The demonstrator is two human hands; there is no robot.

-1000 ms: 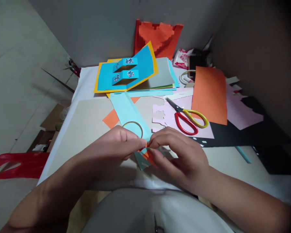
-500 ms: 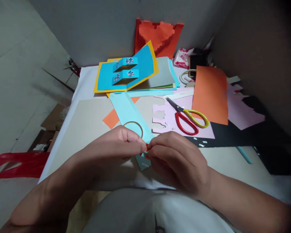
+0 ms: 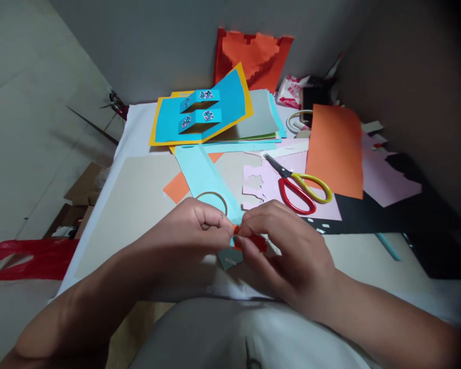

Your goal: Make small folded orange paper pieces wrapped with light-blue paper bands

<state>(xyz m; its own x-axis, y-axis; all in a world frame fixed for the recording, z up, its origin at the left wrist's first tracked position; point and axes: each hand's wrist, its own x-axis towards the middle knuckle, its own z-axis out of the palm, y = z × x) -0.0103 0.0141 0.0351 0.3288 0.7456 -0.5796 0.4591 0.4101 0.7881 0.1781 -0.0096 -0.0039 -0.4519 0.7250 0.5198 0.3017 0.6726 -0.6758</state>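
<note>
A small orange-red piece of paper (image 3: 258, 242) is held between my two hands above the near part of the table. My left hand (image 3: 202, 225) is closed, thumb against curled fingers, at the paper's left end. With thumb and forefinger, my right hand (image 3: 288, 241) pinches the same paper, and part of it shows below these fingers. Beneath lies a light blue paper strip (image 3: 203, 171), with a roll of tape (image 3: 225, 202) on it partly hidden by my left hand. Scissors (image 3: 286, 174) with one red and one yellow handle rest on cut pink paper (image 3: 326, 211).
A blue and yellow pop-up card (image 3: 223, 130) stands on stacked paper at the back. A red card (image 3: 271, 66) leans on the wall. An orange sheet (image 3: 334, 154) and black paper (image 3: 376, 218) lie right. A red plastic bag (image 3: 49, 259) hangs left of the table.
My right hand's fingers have lifted and spread a little, so more of the orange-red paper shows under them. My left hand keeps its pinch. The view has shifted slightly.
</note>
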